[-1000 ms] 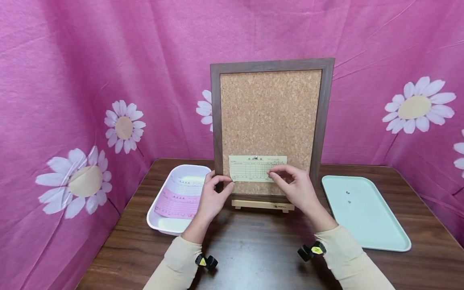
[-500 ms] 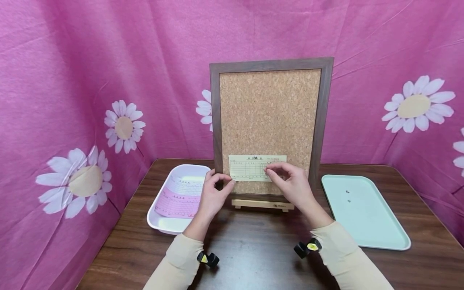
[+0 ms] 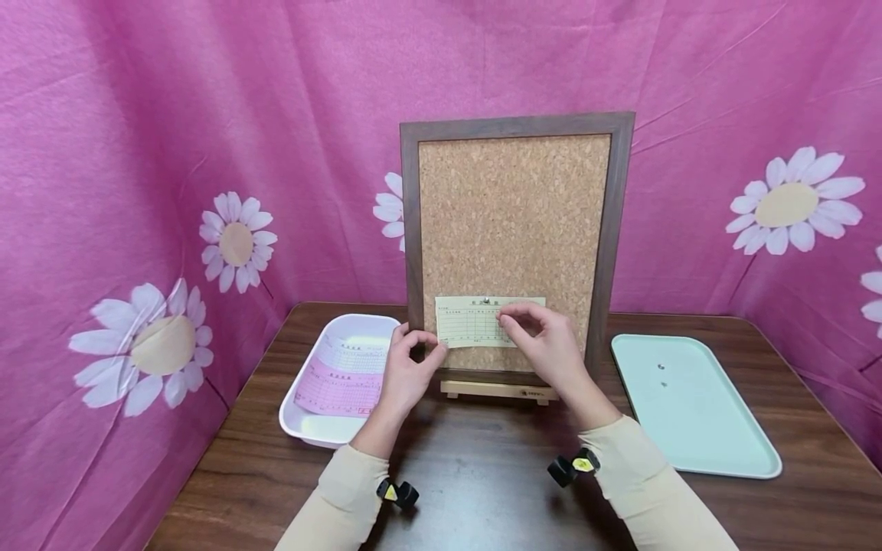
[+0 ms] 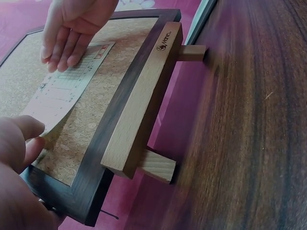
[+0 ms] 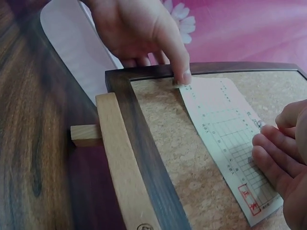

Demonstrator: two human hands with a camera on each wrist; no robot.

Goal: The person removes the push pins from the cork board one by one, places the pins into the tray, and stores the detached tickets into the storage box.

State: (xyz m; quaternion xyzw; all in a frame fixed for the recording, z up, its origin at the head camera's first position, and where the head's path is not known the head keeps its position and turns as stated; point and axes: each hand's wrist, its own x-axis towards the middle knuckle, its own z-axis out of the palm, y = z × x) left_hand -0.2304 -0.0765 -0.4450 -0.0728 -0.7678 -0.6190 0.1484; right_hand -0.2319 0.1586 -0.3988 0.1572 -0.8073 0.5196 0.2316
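A pale yellow receipt slip (image 3: 458,321) lies against the lower part of a framed cork board (image 3: 513,214). A small metal push pin (image 3: 486,300) sits at its top edge. My left hand (image 3: 409,366) pinches the slip's lower left corner between thumb and index finger; the right wrist view shows that thumb (image 5: 181,62) at the corner. My right hand (image 3: 547,340) is over the slip's right half, thumb and index fingertips close together, just below and right of the pin. Its other fingers (image 4: 62,50) are close to the paper. Whether anything is between its fingertips is hidden.
A wooden easel (image 3: 475,389) supports the board on the dark wood table (image 3: 455,474). At left stands a white tray (image 3: 292,417) holding pink and white receipt slips (image 3: 338,386). At right lies a mint green tray (image 3: 710,428) with two small push pins (image 3: 661,367).
My right hand has moved left across the slip, and its fingertips are a little higher, closer to the pin. The left hand has stayed at the corner.
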